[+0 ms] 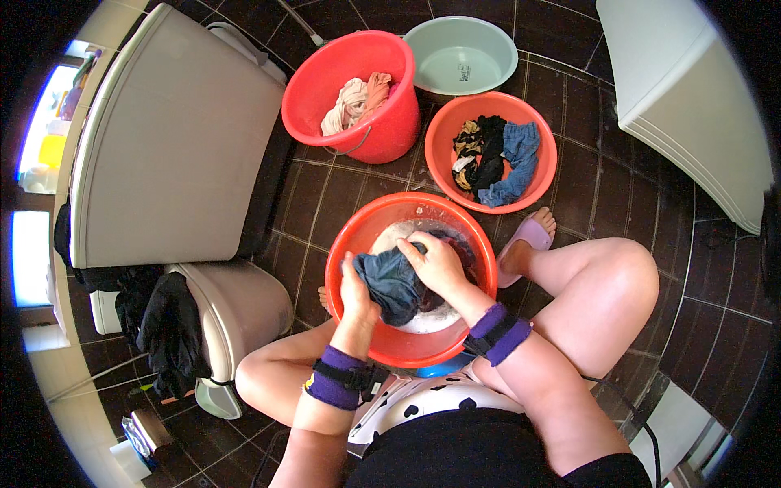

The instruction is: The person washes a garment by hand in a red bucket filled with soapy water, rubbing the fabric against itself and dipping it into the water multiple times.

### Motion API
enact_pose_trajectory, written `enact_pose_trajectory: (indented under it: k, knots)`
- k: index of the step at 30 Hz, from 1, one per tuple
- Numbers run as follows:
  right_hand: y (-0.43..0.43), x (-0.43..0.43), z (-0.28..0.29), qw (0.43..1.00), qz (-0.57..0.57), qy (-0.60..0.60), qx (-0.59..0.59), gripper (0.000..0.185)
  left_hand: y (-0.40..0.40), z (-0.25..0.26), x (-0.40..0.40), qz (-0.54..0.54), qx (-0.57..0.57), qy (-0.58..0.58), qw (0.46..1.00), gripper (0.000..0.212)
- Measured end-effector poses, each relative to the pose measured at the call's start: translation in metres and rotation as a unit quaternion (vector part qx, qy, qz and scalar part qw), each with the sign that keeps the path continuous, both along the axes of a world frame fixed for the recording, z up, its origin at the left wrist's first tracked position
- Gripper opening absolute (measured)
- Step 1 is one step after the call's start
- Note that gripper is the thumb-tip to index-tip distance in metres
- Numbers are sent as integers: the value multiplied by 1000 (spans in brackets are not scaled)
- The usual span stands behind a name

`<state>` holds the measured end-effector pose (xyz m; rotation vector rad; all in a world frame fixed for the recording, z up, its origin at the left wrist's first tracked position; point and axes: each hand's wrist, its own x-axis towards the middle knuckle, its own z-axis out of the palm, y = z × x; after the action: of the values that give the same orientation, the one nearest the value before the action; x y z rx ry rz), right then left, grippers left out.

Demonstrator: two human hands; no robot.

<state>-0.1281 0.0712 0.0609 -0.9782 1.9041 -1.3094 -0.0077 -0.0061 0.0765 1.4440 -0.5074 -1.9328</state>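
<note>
Over a red plastic basin (348, 229) of sudsy water, both my hands hold a wet blue-grey cloth garment (393, 283). My left hand (357, 290) grips its left side, thumb up, near the basin's left wall. My right hand (436, 262) is closed on the upper right part, fingers curled over the fabric. Darker wet cloth (454, 244) lies in the suds (427, 322) beneath and beside my right hand; how much is under water is hidden. Each wrist wears a purple band with a black strap.
Beyond stand a red bucket (390, 134) with pale and orange cloth, a pale green basin (509, 61), and an orange-red basin (549, 158) holding black cloth and blue denim. A white tub (177, 140) is at left, a lidded bin (250, 299) with black cloth below it.
</note>
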Motion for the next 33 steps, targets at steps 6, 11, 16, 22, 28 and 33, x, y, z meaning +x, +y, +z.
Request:
enact_pose_trajectory:
  k: [6,11,16,22,28,33]
  knots:
    - [12,-6,4,985,79,97,116,44,-7,-11,21,-121,-323,-276,897,38]
    - [15,38,-13,920,189,120,322,65,-1,-48,15,-313,-436,-426,728,25]
    - [-8,61,-32,883,223,69,407,31,-11,-97,29,-418,-402,-469,666,26]
    - [-30,48,-66,877,199,113,422,26,-23,-122,20,-531,-217,-469,671,53]
    - [-42,38,-63,853,196,37,482,34,-22,-133,13,-543,-110,-490,672,64]
    - [-47,37,-95,810,250,85,524,45,-27,-129,8,-556,-129,-501,650,62]
